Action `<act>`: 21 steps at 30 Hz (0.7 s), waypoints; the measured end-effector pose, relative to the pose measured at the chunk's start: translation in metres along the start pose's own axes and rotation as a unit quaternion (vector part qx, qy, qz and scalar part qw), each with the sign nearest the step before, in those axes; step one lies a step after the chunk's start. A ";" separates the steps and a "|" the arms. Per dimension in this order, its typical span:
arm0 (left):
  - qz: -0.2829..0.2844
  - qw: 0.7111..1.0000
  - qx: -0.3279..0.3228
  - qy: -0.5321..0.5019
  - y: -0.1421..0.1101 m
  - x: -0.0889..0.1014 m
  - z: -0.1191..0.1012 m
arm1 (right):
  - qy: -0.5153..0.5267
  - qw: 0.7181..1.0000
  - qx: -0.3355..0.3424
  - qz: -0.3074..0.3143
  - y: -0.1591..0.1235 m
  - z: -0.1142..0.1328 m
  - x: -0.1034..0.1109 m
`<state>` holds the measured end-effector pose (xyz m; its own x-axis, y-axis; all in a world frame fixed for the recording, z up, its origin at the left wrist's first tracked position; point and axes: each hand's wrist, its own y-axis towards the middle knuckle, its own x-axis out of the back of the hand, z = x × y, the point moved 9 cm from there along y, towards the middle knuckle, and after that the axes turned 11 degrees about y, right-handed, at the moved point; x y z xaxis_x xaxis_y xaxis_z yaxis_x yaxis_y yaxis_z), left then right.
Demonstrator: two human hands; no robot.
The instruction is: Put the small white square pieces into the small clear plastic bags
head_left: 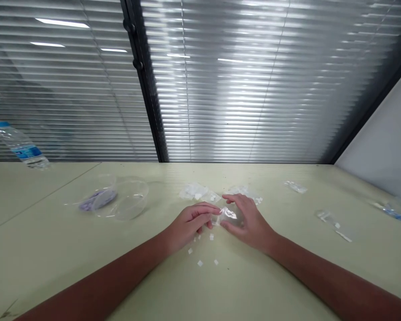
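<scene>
A small clear plastic bag (228,214) lies on the table between my two hands, shiny and crinkled. My left hand (195,218) is at its left edge, thumb and fingers closed together on the film. Around the bag's right side, my right hand (249,220) has its thumb and index finger spread apart, touching or very close to it. Several small white square pieces (200,263) are scattered on the tabletop just in front of my hands. Beyond my left fingers is a heap of white pieces (197,191) on clear film; another white heap (242,191) sits behind my right hand.
Two clear round dishes or lids (132,200) stand at the left, with something purple (98,199) in one. A water bottle (23,147) is at the far left. Small clear packets (296,187) and a white strip (343,236) lie right. Blinds (237,89) rise behind the table.
</scene>
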<state>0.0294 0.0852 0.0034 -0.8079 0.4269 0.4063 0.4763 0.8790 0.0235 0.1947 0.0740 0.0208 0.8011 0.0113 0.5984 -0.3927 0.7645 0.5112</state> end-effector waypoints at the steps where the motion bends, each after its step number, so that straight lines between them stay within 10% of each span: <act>1: -0.003 1.000 0.002 -0.009 0.000 0.001 0.001 | -0.011 1.000 0.002 -0.011 0.000 0.000 0.002; 21: 0.015 0.997 0.019 -0.073 0.001 0.007 0.006 | -0.037 0.999 0.033 0.020 0.000 0.007 -0.001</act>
<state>0.0222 0.0908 0.0007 -0.8366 0.4775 0.2683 0.4900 0.8714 -0.0230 0.1903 0.0691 0.0243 0.7491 -0.0087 0.6623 -0.4545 0.7207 0.5235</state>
